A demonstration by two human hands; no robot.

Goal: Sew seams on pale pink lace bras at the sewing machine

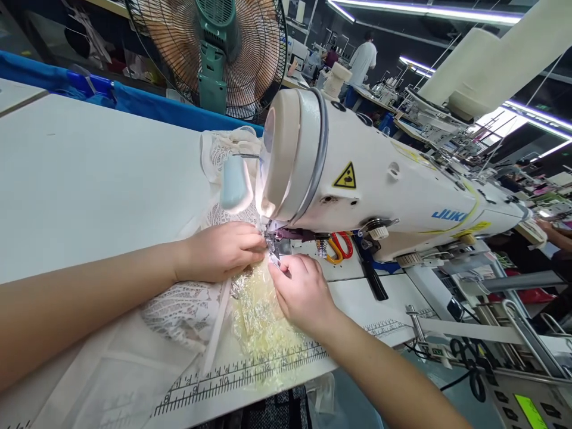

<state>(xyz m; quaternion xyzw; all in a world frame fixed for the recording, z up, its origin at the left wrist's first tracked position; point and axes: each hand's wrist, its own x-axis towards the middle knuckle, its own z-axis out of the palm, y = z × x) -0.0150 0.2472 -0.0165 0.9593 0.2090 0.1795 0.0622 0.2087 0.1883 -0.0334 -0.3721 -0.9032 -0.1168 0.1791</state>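
Fabric: white lace cloth (187, 307) lies at lower centre of the frame, its long axis running from the bottom edge up to the presser foot (273, 243), with a pale yellow lace strip (259, 322) beside it pointing the same way.
Left hand (221, 250): flat on the lace just left of the foot, fingers together, pressing down rather than clamped on anything.
Right hand (304, 292): on the yellow strip, fingertips pinched together on its edge by the foot.
Machine: white sewing machine (379, 185) stretches from centre to the right edge.
Edges: printed ruler (250, 369) marks the worktop (80, 173) front edge.
Open room: bare worktop at upper left; fan (214, 53) behind.
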